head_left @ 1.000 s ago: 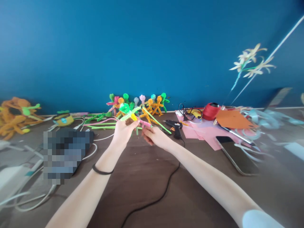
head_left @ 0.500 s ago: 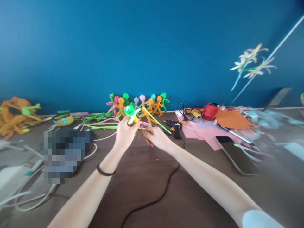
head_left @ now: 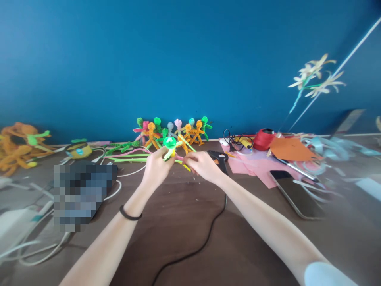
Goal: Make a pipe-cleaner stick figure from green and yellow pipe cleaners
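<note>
Nearly closed left grip [head_left: 158,167] on figure [head_left: 170,142].

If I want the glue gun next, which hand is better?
Probably the right hand: it's nearer the glue gun, though pinching a pink piece. The left hand is farther away, gripping the green-headed doll.

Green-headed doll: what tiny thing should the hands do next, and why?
Perhaps the right hand should gently twist the pink limb a little, because it seems to pinch that limb's outer end while the left hand holds the green-headed doll.
</note>
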The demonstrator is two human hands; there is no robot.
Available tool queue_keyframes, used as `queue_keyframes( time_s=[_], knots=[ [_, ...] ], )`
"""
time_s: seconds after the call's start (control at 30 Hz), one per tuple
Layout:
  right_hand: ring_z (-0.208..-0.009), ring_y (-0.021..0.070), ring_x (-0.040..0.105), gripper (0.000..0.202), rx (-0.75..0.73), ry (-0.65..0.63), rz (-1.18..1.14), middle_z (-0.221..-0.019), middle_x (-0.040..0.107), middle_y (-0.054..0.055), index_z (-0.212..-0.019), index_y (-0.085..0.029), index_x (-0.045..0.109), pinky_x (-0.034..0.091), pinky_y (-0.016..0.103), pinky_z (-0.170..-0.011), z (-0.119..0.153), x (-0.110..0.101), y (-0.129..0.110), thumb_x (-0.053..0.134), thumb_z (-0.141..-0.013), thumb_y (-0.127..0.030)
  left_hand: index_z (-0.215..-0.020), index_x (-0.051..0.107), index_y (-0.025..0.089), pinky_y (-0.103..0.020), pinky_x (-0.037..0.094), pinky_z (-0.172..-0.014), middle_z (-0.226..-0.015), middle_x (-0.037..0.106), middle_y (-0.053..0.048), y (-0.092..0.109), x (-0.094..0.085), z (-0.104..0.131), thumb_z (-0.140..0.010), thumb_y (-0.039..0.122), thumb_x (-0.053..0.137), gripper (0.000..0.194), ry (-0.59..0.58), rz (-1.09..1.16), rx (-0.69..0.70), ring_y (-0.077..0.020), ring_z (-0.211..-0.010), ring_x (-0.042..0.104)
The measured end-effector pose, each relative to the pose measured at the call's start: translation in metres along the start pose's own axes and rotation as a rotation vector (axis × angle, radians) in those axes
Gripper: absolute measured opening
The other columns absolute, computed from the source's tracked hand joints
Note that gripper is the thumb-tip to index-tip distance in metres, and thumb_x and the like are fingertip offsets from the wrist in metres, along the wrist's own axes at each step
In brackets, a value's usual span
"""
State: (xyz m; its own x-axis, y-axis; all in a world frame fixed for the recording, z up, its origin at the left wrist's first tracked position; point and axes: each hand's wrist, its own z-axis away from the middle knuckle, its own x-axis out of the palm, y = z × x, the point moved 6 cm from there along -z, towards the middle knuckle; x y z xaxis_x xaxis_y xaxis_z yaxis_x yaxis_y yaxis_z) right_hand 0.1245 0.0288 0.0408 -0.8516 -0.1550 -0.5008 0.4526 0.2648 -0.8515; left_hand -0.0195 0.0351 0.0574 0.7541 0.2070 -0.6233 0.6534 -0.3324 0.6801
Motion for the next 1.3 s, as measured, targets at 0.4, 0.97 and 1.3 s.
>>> queue_keyframes(
  time_s=[0.4,0.97,1.3],
  knots=[
    [-0.044,0.0063,0.031,0.011,0.013,0.002,-0.168,-0.049,0.042,-0.005,-0.066,-0.016,0.055,0.024,0.021,-0.048,-0.007,-0.008,0.011,0.048,-0.07,-0.023,-0.067,0.058,0.016,-0.023,0.036,-0.054,-0.061,0.056,0.001,0.009,0.008,0.0,-0.068,0.033,0.056,0.017,-0.196,0.096,0.09,-0.0116,-0.057,0.047],
    [-0.04,0.0063,0.04,0.006,0.191,-0.131,-0.568,-0.047,0.047,-0.005,-0.07,-0.017,0.049,0.023,0.018,-0.038,-0.004,0.009,0.013,0.045,-0.066,-0.017,-0.074,0.067,0.016,-0.029,0.049,-0.07,-0.073,0.069,-0.003,-0.001,0.02,-0.001,-0.057,0.029,0.074,0.022,-0.287,0.588,-0.124,-0.0175,-0.07,0.062],
    [-0.045,0.007,0.043,0.005,0.075,-0.173,-0.566,-0.056,0.049,-0.003,-0.077,-0.017,0.047,0.028,0.019,-0.041,-0.006,0.002,0.007,0.045,-0.072,-0.017,-0.071,0.067,0.015,-0.026,0.046,-0.057,-0.074,0.069,-0.004,0.0,0.014,-0.001,-0.053,0.028,0.076,0.025,-0.235,0.679,-0.242,-0.0178,-0.068,0.062]
  ],
)
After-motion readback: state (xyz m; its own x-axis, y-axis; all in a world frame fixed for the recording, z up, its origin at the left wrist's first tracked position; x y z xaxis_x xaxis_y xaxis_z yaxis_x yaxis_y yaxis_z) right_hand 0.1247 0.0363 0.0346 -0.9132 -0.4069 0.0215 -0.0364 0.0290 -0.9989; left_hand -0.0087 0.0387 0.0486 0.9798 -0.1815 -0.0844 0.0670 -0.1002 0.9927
